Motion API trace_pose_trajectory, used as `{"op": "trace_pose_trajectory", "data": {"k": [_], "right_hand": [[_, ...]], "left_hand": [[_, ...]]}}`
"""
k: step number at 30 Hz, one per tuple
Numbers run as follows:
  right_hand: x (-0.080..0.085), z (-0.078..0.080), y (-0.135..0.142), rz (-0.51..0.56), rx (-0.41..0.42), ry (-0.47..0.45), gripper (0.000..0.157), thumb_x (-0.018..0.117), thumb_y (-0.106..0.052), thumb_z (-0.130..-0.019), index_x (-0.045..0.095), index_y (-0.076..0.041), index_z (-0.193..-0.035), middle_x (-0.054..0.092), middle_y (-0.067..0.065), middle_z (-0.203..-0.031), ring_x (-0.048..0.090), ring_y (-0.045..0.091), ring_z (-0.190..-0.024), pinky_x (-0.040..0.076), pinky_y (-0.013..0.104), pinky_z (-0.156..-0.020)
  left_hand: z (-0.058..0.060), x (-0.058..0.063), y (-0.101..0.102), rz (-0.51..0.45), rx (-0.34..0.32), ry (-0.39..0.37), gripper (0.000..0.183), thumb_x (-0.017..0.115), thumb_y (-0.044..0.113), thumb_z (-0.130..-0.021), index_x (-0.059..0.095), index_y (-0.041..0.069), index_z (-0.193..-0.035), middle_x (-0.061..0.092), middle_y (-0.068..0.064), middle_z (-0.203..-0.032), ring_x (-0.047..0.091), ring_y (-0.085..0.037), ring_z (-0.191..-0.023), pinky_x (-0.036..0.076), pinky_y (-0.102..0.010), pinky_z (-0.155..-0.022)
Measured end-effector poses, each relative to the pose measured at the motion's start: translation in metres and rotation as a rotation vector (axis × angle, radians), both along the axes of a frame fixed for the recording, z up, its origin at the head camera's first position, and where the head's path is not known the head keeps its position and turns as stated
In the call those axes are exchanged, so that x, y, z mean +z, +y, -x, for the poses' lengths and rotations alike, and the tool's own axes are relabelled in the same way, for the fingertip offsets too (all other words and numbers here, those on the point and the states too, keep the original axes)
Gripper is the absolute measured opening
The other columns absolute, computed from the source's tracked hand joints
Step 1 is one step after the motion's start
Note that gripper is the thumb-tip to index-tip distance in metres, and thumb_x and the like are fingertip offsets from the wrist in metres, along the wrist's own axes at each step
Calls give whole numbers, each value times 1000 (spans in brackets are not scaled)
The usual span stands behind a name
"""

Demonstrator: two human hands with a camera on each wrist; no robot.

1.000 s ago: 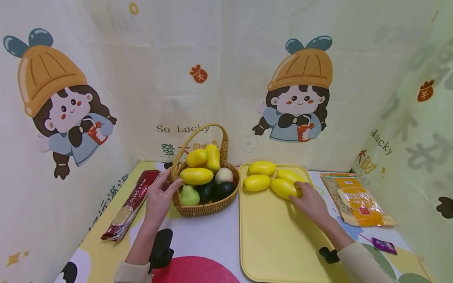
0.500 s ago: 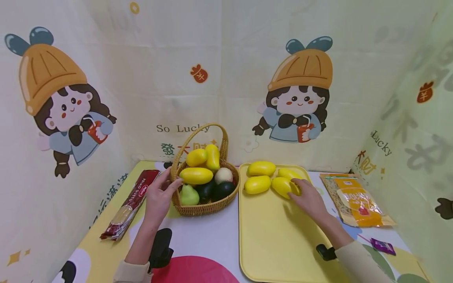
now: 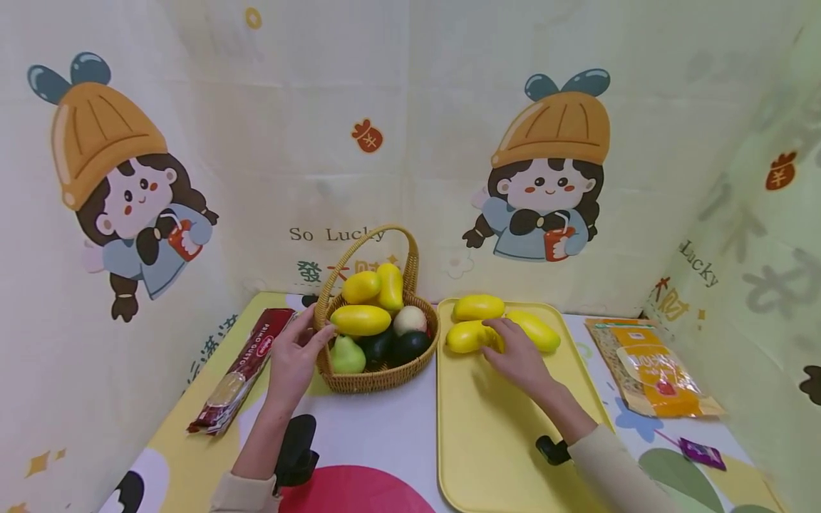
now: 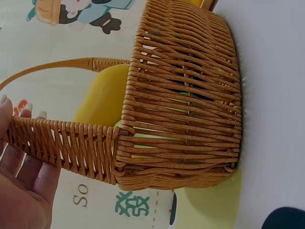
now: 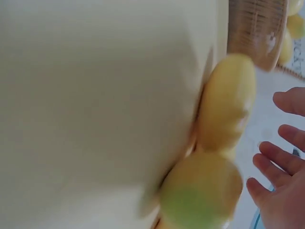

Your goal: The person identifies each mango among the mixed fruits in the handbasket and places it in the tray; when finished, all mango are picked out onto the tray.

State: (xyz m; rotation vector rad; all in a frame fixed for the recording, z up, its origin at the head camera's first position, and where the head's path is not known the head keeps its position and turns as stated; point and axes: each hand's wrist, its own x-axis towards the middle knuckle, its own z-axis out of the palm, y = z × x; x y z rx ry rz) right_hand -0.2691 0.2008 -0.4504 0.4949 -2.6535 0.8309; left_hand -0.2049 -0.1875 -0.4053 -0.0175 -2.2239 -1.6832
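In the left wrist view, my left hand holds the handle of a wicker basket, fingers behind it and thumb in front. The basket contains yellow mangoes, a green pear, dark oval fruits and a pale round fruit. My right hand hovers over a yellow tray, beside the front-left mango. In the right wrist view its fingers are spread, with nothing between them. Another mango lies behind, and one lies to the right. The hand hides part of the group.
A long red pasta packet lies left of the basket. Right of the tray are an orange food bag and a small purple packet. Printed cloth walls stand behind and at both sides.
My right hand has moved left from the right-hand mangoes towards the front-left one. The front-right mango no longer shows where it lay. My left hand stays at the basket handle.
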Motion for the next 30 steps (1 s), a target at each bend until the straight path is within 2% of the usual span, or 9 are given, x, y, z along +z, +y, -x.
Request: {"op": "trace_pose_trajectory", "data": {"k": [7, 11, 14, 17, 24, 30], "right_hand": [[9, 7, -41, 55, 105, -51, 52, 76, -20, -87, 58, -15, -135, 58, 5, -137, 55, 27, -127, 45, 51, -109], [15, 10, -64, 76, 169, -68, 53, 75, -21, -89, 57, -14, -138, 57, 4, -140, 53, 25, -131, 45, 48, -110], [20, 11, -81, 94, 212, -73, 53, 75, -21, -88, 57, -13, -137, 56, 4, -142, 52, 26, -132, 45, 49, -110], [25, 13, -99, 110, 253, -88, 54, 76, -19, -87, 57, -14, -137, 56, 3, -141, 56, 29, -125, 49, 47, -106], [33, 22, -140, 64, 313, -95, 55, 75, -20, -89, 55, -15, -139, 55, 1, -141, 51, 23, -132, 45, 44, -111], [39, 29, -170, 38, 362, -131, 54, 73, -24, -91, 52, -20, -140, 54, -1, -141, 53, 18, -128, 47, 39, -109]], "left_hand": [[0, 0, 0, -9, -10, 10, 58, 65, 40, -95, 45, 31, -149, 56, -1, -142, 58, -15, -108, 52, -10, -86], [0, 0, 1, -13, -11, 17, 56, 65, 38, -95, 47, 31, -148, 58, -4, -138, 59, -16, -107, 53, -11, -86], [0, 0, 1, -16, -12, 17, 56, 66, 38, -95, 47, 31, -147, 59, -5, -136, 59, -16, -106, 53, -11, -86], [1, -1, 2, -12, -15, 16, 56, 66, 39, -95, 48, 31, -147, 59, -3, -136, 59, -16, -106, 53, -11, -86], [2, -2, 1, -17, -23, 19, 56, 66, 40, -94, 48, 32, -147, 59, -3, -138, 59, -20, -109, 52, -11, -87], [3, -3, 0, -17, -15, 1, 59, 65, 41, -94, 46, 30, -149, 58, -1, -139, 58, -20, -109, 52, -11, -87]]}}
